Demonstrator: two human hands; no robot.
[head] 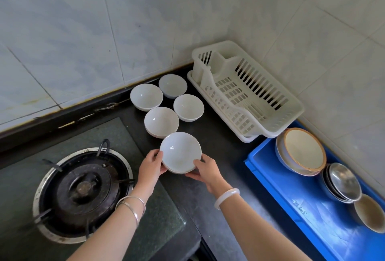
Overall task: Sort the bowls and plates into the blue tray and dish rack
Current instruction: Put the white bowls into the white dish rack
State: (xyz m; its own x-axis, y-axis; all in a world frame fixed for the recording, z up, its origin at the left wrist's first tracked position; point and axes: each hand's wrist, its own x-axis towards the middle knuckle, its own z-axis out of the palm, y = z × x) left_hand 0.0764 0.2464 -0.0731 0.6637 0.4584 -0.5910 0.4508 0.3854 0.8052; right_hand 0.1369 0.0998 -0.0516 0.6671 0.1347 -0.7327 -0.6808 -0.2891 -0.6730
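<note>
A small stack of white bowls [180,152] sits low over the dark counter, tilted toward me. My left hand [151,165] grips its left edge and my right hand [203,169] grips its right edge. Behind it, several white bowls [161,122] stand on the counter near the wall. The white dish rack [250,92] stands empty in the corner. At the right the blue tray [291,196] holds a stack of cream bowls with brown rims [302,150], steel bowls [342,181] and one more cream bowl [369,211].
A gas burner [83,192] with a black pan support sits in the glass hob at the left, close to my left forearm. Tiled walls close the counter at the back and right. The counter's front edge runs below my arms.
</note>
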